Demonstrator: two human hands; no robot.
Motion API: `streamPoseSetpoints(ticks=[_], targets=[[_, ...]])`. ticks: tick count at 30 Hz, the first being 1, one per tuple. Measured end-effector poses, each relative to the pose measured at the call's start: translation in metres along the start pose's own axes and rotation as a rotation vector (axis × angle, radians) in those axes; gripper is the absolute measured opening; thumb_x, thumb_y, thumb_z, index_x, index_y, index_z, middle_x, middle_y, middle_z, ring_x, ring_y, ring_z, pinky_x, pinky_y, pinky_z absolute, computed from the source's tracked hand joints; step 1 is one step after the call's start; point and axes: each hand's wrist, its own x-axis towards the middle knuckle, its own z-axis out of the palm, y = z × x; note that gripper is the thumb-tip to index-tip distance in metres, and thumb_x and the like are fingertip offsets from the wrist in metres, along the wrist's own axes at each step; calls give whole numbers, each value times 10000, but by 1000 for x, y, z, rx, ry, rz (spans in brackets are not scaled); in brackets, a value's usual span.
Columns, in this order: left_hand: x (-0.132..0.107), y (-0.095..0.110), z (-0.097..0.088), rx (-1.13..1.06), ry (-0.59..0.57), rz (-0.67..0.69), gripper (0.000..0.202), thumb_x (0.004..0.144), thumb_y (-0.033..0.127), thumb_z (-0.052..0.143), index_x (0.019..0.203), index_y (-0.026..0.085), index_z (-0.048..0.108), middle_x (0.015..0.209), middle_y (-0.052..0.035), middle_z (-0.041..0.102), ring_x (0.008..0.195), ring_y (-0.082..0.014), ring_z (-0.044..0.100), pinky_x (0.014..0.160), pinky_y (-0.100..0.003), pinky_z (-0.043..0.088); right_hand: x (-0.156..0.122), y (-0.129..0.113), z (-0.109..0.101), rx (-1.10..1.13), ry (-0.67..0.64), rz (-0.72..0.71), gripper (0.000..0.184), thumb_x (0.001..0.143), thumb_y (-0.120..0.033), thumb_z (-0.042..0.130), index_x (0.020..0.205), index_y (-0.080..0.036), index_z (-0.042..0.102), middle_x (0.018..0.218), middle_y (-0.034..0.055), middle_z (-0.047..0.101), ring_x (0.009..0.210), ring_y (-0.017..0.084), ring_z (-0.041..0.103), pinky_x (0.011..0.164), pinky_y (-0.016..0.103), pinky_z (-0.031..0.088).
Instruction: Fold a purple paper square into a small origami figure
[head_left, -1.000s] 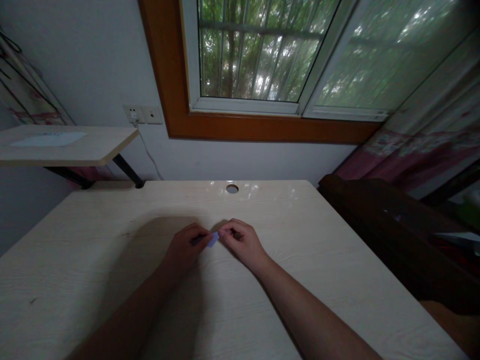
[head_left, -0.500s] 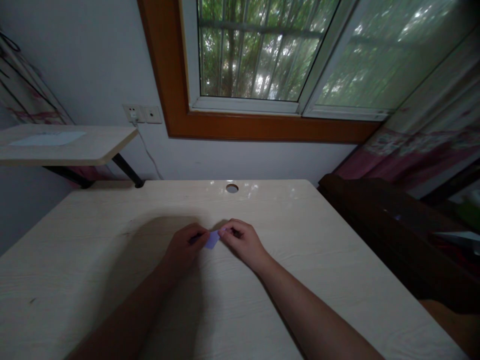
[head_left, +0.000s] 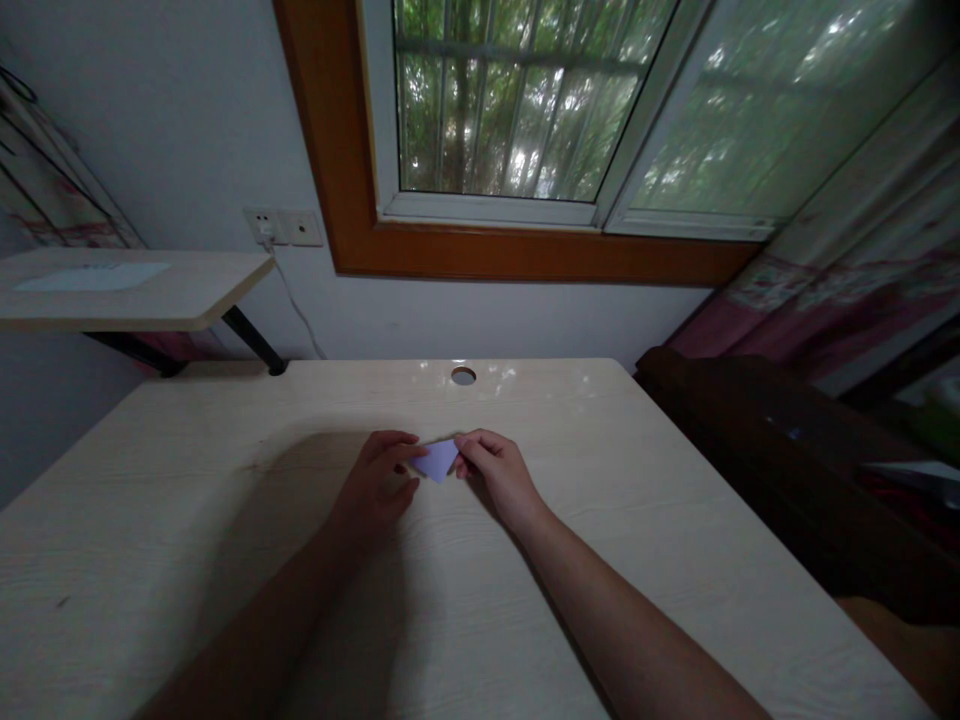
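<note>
A small piece of folded purple paper (head_left: 439,461), roughly triangular with one point toward me, is between my two hands just above or on the pale wooden desk (head_left: 645,500). My right hand (head_left: 499,468) pinches its right corner between thumb and fingers. On the other side, my left hand (head_left: 381,478) has its fingers apart. One fingertip touches the paper's left corner, while the thumb stays lower, off the paper.
A raised shelf (head_left: 225,290) with a light sheet (head_left: 94,277) on it stands at the back left. The desk has a round cable hole (head_left: 463,376) near its far edge. Behind are a wall socket (head_left: 264,226) and a window; dark wooden furniture (head_left: 720,430) adjoins the right side.
My left fingers have spread from their pinch. The right hand has shifted slightly right with the paper, which now shows a wider, triangular face.
</note>
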Motion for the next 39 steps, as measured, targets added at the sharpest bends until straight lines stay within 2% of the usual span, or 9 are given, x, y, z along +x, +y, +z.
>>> streamPoseSetpoints(ticks=[3,6,8,11,14,16,18,22,39], targets=[[-1,0,1,117,-11,94,255,862,169,619,1090,266,678,1193,-83,549,1085,-199,554,896,-355,515,0,0,-1,-24,-36,17,265,775,-396,720,676,-155,672,601,16,655,537,111,562,577,243,438],[0,5,-1,164,3,83,155,867,213,642,988,268,722,1080,-70,623,1039,-202,564,915,-365,489,0,1,-1,-57,-79,17,282,768,-419,727,694,-153,672,621,21,658,554,114,564,597,251,446],[1,8,-3,149,39,11,105,874,256,645,935,254,730,988,-63,657,985,-198,578,909,-358,477,0,2,-1,-76,-84,9,307,778,-447,715,708,-152,664,643,25,657,568,117,560,607,258,448],[3,12,-7,67,75,-185,140,883,336,626,876,224,710,872,-40,665,867,-180,602,820,-310,483,-2,2,2,-143,-44,-32,334,809,-489,677,747,-164,640,650,13,628,590,124,546,608,260,438],[4,12,-8,-27,54,-371,200,872,386,616,832,204,689,810,-14,668,761,-158,602,720,-264,471,-4,0,4,-287,14,-143,309,818,-485,676,804,-181,624,697,5,613,641,131,535,617,251,423],[5,11,-8,-63,39,-424,206,862,388,619,826,198,689,795,-5,671,743,-151,598,697,-250,457,-6,-1,4,-389,-7,-228,273,825,-457,682,865,-189,651,808,24,637,718,140,549,664,255,430],[5,10,-7,-75,17,-445,206,856,386,619,829,196,694,790,-2,671,746,-149,598,697,-248,449,-7,-1,3,-462,-90,-268,241,849,-429,665,912,-198,686,873,35,649,765,146,558,696,260,432],[5,10,-6,-108,-6,-482,222,838,400,629,827,190,697,772,-2,671,732,-153,600,681,-250,447,-7,3,1,-517,-225,-232,228,886,-396,621,840,-190,706,751,14,636,668,131,532,624,249,404],[6,7,-6,-160,-25,-571,304,788,478,645,773,178,688,721,-8,654,687,-159,573,634,-249,435,-6,5,1,-540,-262,-230,236,895,-384,604,811,-185,700,737,14,648,657,130,546,623,243,416]])
